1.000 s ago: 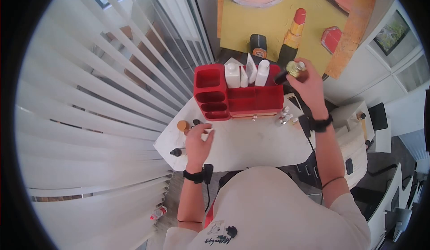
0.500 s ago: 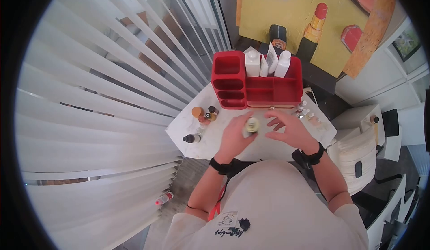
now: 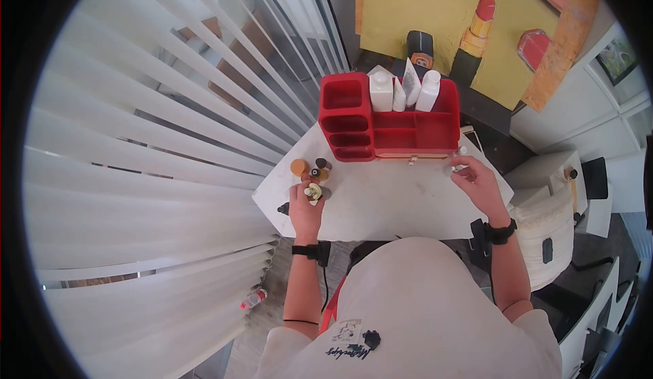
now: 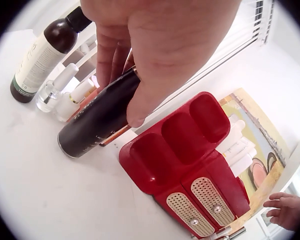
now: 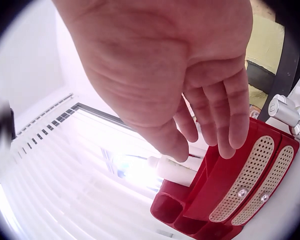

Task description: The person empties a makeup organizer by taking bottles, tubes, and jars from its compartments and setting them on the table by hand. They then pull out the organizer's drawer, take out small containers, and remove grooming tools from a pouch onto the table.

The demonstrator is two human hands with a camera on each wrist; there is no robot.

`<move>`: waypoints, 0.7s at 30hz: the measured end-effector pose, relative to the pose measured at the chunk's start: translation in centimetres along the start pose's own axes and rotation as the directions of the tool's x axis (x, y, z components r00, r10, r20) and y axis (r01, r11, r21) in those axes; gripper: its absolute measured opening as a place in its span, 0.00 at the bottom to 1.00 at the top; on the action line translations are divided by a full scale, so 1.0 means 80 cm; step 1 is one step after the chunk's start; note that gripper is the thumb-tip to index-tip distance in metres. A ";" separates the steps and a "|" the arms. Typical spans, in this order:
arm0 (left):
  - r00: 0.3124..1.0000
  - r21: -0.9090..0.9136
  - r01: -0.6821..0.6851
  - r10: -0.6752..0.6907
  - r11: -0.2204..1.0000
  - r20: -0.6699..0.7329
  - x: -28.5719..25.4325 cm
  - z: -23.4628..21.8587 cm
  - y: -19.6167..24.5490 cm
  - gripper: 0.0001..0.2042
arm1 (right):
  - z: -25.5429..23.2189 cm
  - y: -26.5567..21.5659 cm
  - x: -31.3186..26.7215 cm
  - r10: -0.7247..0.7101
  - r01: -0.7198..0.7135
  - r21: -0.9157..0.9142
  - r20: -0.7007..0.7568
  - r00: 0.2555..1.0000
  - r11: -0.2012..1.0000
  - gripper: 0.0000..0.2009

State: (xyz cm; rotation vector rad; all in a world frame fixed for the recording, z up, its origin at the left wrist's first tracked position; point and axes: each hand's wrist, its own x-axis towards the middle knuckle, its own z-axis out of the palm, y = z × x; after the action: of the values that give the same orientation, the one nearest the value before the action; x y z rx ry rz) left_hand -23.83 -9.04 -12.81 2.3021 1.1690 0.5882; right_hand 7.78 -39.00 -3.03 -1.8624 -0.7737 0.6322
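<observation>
My left hand (image 3: 305, 212) grips a black cylindrical bottle (image 4: 97, 116) with a pale yellow, clear top, at the left of the white table. In the left wrist view it stands tilted, its base close over the table, thumb on one side and fingers on the other. Beside it are a brown labelled bottle (image 4: 42, 57) and small white-capped bottles (image 4: 55, 90). My right hand (image 3: 480, 187) hovers at the table's right side with loosely bent fingers, holding nothing. Small bottles with shiny caps (image 5: 285, 111) stand near it, partly hidden by the hand in the head view.
A red organizer (image 3: 372, 138) with two perforated-front drawers (image 4: 212, 200) stands at the table's back, white bottles (image 3: 381, 93) in its rear section. An orange-lidded jar (image 3: 299, 167) and dark-capped bottles (image 3: 323, 164) sit at the left. Vertical blinds (image 3: 170, 175) hang beyond the left edge.
The black bottle went from my right hand at the organizer's right to my left hand over the middle, then leftward to the small bottles. My right hand let go and moved back right.
</observation>
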 end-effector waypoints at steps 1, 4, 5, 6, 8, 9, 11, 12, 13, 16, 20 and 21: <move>1.000 -0.037 0.023 -0.023 0.999 -0.004 0.001 0.001 -0.002 0.29 | -0.003 0.001 0.001 -0.001 0.001 -0.014 -0.005 1.000 1.000 0.18; 0.999 -0.069 0.031 -0.032 0.997 -0.011 0.003 0.000 0.004 0.29 | -0.011 0.000 0.014 -0.056 0.055 -0.022 -0.038 0.998 0.998 0.18; 0.999 -0.045 0.031 -0.032 0.999 -0.024 0.004 -0.002 0.008 0.29 | -0.017 -0.005 0.019 -0.052 0.049 -0.040 -0.064 0.997 0.998 0.18; 0.999 -0.050 0.030 -0.031 0.998 -0.026 0.005 -0.002 0.009 0.29 | -0.020 -0.014 0.029 -0.054 0.050 -0.045 -0.096 0.994 0.998 0.18; 0.999 -0.059 0.036 -0.037 0.998 -0.016 0.007 -0.003 0.007 0.30 | -0.026 -0.029 0.054 -0.056 0.049 -0.055 -0.135 0.989 0.997 0.19; 0.999 -0.066 0.028 -0.029 0.997 -0.015 0.007 -0.001 0.009 0.30 | -0.029 -0.036 0.070 -0.098 0.083 -0.096 -0.160 0.982 0.992 0.21; 0.997 -0.118 0.068 -0.070 0.991 -0.016 0.007 -0.002 0.010 0.31 | -0.028 -0.053 0.100 -0.144 0.120 -0.136 -0.183 0.972 0.983 0.23; 0.999 -0.077 0.049 -0.049 0.996 -0.006 0.007 -0.002 0.007 0.32 | -0.027 -0.066 0.114 -0.152 0.118 -0.196 -0.168 0.974 0.973 0.27; 0.999 -0.079 0.046 -0.046 0.996 -0.009 0.006 -0.004 0.008 0.32 | -0.027 -0.076 0.127 -0.159 0.116 -0.256 -0.152 0.976 0.960 0.31; 1.000 -0.069 0.013 -0.015 0.998 -0.022 0.001 -0.008 0.011 0.34 | -0.013 -0.065 0.174 -0.278 0.190 -0.444 -0.143 0.950 0.876 0.40; 0.988 -0.028 0.003 -0.008 1.000 -0.154 -0.005 -0.022 0.030 0.34 | -0.001 -0.055 0.211 -0.316 0.252 -0.436 -0.080 0.945 0.864 0.43; 0.977 -0.034 -0.007 -0.001 0.999 -0.214 -0.007 -0.027 0.040 0.33 | 0.001 -0.055 0.215 -0.306 0.259 -0.398 -0.060 0.950 0.880 0.42</move>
State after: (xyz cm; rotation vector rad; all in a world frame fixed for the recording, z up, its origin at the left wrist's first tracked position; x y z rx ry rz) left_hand -23.43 -10.64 -9.28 2.2548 1.2419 0.8684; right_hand 18.10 -24.77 -0.51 -2.0624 -1.1269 0.1809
